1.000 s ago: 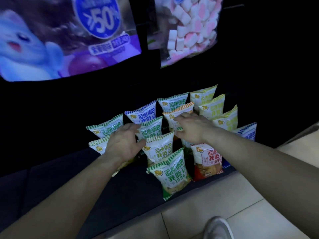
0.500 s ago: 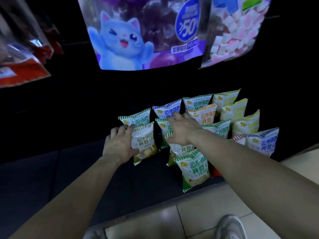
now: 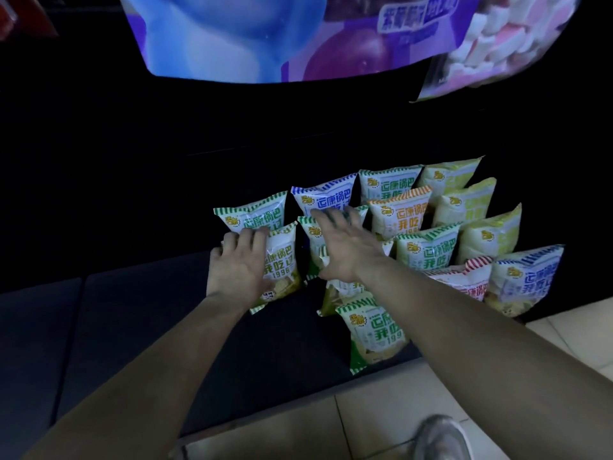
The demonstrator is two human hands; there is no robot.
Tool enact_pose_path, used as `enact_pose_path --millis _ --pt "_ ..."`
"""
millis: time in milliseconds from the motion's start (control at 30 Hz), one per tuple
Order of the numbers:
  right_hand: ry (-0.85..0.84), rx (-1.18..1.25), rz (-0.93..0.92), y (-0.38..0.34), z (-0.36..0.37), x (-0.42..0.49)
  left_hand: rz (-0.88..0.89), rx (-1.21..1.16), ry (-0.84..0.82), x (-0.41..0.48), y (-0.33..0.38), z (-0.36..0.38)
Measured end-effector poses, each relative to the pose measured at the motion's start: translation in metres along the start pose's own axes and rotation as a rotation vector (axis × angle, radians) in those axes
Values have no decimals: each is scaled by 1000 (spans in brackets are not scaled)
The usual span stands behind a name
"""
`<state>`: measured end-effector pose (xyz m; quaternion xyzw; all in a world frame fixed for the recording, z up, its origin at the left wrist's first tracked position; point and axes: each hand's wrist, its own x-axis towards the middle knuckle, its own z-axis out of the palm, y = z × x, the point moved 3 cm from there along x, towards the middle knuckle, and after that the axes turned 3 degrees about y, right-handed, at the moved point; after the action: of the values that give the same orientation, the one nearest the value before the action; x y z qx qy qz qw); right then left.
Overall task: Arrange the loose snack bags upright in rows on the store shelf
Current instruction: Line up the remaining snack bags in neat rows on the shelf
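Observation:
Several small striped snack bags stand in rows on a dark low shelf (image 3: 139, 313). My left hand (image 3: 237, 265) grips the left edge of a green-striped bag (image 3: 282, 260) at the front of the leftmost row. My right hand (image 3: 345, 244) lies flat, fingers spread, over the green-striped bags of the second row (image 3: 313, 232), touching them without gripping. A green-striped bag (image 3: 373, 333) stands alone nearest the shelf's front edge. Yellow bags (image 3: 487, 235) fill the right rows, with a red-striped bag (image 3: 464, 280) and a blue-striped bag (image 3: 527, 277) in front.
Large hanging candy bags, one purple and blue (image 3: 265, 38), one with pink and white marshmallows (image 3: 497, 38), overhang the shelf. The shelf's left half is bare dark surface. Light floor tiles (image 3: 331, 433) and a grey shoe (image 3: 441, 439) lie below the shelf edge.
The view has moved closer and lower. My left hand has settled on the front-left bag's edge. My right hand has moved left from the orange-striped bag onto the second row.

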<state>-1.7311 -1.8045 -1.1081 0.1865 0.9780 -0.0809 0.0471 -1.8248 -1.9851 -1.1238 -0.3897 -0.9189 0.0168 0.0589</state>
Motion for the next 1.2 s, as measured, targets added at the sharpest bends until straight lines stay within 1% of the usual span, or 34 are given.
enact_pose_path --millis 167,267,533,667,767,833,933,967,1000,1067,1200 --pt "22 -10 -40 11 -5 1 -31 -72 11 6 10 -3" --pt "27 -36 -58 15 -5 1 -10 -72 19 10 20 -4" --pt "34 -4 -22 15 -6 4 -5 -52 16 11 14 -4" --pt "75 -31 10 10 -12 4 -2 -15 20 6 10 -4" --pt "94 -25 28 12 -21 1 -30 20 14 9 18 -8" --pt "109 -20 3 20 -29 -4 -22 -33 73 17 30 -17" --pt "123 -7 -31 41 -43 -14 70 -183 229 33 54 -31" --pt "126 -2 -29 51 -48 -17 80 -231 245 39 61 -34" --pt "126 6 -25 61 -52 -22 76 -266 229 45 68 -35" --pt "87 16 -30 81 -57 -30 63 -282 135 59 77 -32" --pt "-118 -56 -68 98 -47 -43 61 -219 -82 81 82 -25"
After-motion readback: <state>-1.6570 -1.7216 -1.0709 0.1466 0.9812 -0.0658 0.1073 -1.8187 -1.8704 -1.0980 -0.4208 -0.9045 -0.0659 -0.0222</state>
